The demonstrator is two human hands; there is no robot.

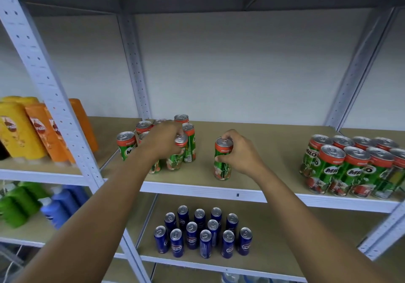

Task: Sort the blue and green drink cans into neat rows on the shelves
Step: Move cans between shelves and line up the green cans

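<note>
The right hand (241, 153) wraps a green can (223, 158) standing alone right of the green cluster (186, 142); the left hand (163, 140) grips a cluster can (178, 151). Rigid, smooth and probably fairly heavy, cans suit mid-body grips. Blue cans (203, 232) stand below.

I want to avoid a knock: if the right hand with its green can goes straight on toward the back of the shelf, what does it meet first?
Probably nothing: behind the right hand and its green can the shelf board looks bare up to the back wall, though depth is uncertain.
</note>
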